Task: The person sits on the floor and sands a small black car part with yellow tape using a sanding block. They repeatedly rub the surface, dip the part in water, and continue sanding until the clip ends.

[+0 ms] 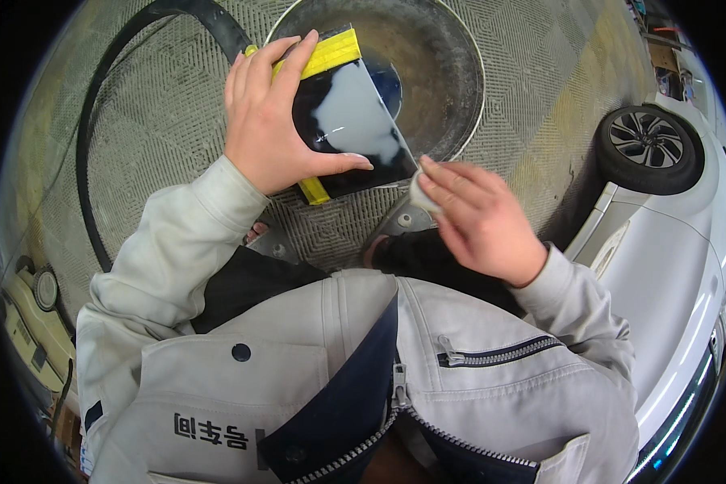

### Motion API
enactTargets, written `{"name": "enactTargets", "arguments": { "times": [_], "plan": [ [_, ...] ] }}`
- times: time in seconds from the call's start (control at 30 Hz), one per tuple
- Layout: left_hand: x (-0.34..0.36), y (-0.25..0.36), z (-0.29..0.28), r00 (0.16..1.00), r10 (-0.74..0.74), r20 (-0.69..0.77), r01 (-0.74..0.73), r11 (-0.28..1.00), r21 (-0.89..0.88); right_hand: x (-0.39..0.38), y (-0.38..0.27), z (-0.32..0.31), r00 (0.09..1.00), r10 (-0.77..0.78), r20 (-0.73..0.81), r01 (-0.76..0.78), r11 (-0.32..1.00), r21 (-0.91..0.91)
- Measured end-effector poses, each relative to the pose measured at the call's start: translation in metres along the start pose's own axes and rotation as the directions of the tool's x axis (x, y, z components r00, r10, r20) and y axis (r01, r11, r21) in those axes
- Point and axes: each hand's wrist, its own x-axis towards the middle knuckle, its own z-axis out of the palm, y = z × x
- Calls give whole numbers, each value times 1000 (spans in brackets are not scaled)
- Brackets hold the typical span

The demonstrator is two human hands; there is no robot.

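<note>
Gripping a glossy black panel [383,171] w/ your L hand [270,121], you've got it tilted over the near-L part of the round metal basin [474,105]; can't tell if it rests on the rim. A cloudy grey patch [355,109] covers the middle of the panel's face. Yellow tape [331,53] shows along the panel's far edge & again at its near-L corner.

Your L hand is spread wide: fingers together over the far-L side by the tape, thumb stretched out flat along the near part of the face. Your R hand [480,214] is mostly closed, thumb & fingers pinching a small white pad [422,195] at the panel's near-R corner; can't tell if pad & panel actually touch.

The basin stands on the grey textured floor [532,97], just beyond your feet. A thick black hose [89,137] arcs from beside the basin's L rim out across the floor's L side. Along the floor's R side is a white car [669,234], its black tyre & multi-spoke wheel [647,139] facing you. Near the floor's L edge sits a beige unit [32,331], type unclear.
</note>
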Motion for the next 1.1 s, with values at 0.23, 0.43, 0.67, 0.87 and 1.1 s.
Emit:
{"name": "enactTargets", "arguments": {
  "times": [0.23,0.43,0.67,0.87,1.1],
  "plan": [
    [0,1,-1,1000,-10,-25,10,1000,-20,50,0,11,961,2,-276,43,987,158],
    [0,-2,3,999,-2,-33,1,999,-40,103,4,31,913,46,-404,38,980,195],
    [3,-2,0,999,14,-36,-15,999,-29,127,9,12,952,162,-259,-75,946,315],
    [-2,3,-2,1000,1,19,0,1000,-27,100,14,17,951,-63,-304,109,984,138],
    [-4,3,-2,1000,23,11,-23,1000,-17,31,6,15,987,-102,-125,112,991,69]
  ]
}}
